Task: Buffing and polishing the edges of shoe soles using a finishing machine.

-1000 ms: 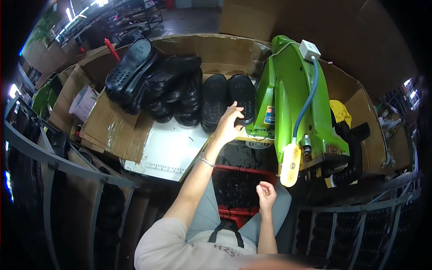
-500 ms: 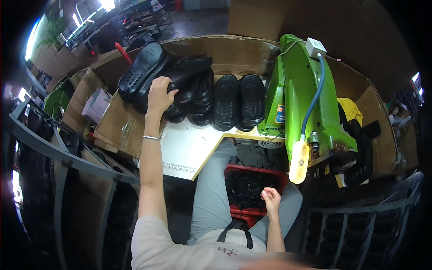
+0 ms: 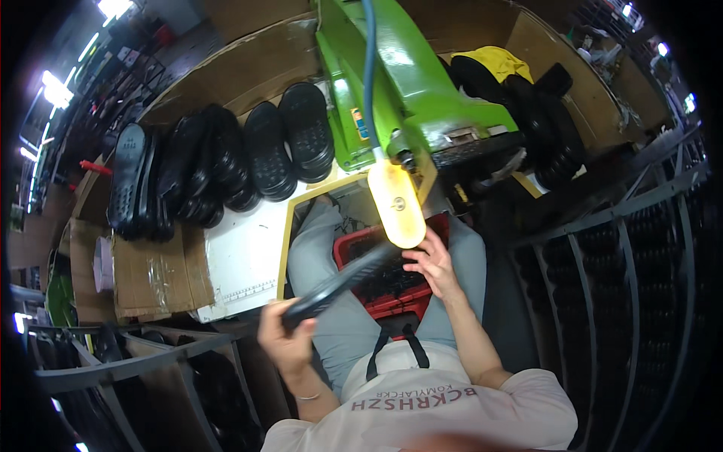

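A black shoe sole (image 3: 343, 285) hangs slantwise over my lap, blurred by motion. My left hand (image 3: 286, 339) grips its near-left end, the thumb on one side and the fingers on the other. Close to the sole's far end, just under the yellow oblong lamp (image 3: 398, 207), my right hand (image 3: 433, 267) has its fingers spread; whether a fingertip touches the sole is hard to see. More black soles (image 3: 267, 151) stand in stacks on the white table (image 3: 241, 264). A green machine (image 3: 422, 90) rises beyond the lamp.
A red bin (image 3: 437, 226) holding black scraps sits between my legs. Cardboard walls (image 3: 233, 64) surround the table. Metal racks (image 3: 151, 361) stand to the left and right, the right one filled with dark soles. A yellow cloth (image 3: 497, 60) lies behind the machine.
My left hand has come back from the sole stacks to my lap with a sole in it. My right hand has moved up toward the lamp, its fingers now spreading. The view has swung right.
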The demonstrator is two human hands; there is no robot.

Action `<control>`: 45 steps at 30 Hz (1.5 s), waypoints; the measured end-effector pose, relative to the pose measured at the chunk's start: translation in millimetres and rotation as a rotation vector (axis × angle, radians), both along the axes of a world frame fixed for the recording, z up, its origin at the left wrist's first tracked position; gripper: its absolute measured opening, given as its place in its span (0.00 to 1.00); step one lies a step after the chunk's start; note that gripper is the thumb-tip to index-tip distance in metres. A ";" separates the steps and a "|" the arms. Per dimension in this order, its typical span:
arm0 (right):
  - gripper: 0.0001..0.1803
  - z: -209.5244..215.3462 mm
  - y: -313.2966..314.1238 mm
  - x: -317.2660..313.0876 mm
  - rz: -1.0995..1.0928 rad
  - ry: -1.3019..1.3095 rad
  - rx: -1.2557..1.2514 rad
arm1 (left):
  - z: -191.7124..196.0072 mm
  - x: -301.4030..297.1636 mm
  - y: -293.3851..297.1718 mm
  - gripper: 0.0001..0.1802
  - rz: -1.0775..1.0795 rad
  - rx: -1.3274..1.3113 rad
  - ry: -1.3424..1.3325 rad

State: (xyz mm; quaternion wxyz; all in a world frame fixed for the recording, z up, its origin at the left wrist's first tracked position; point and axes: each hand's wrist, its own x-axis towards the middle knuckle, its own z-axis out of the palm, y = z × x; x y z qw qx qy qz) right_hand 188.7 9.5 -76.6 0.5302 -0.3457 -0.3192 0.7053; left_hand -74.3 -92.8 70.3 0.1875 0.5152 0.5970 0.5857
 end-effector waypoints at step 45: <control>0.33 57.7 44.0 -11.6 -0.789 -1.105 1.136 | -104.7 108.6 127.2 0.11 -0.260 0.001 0.120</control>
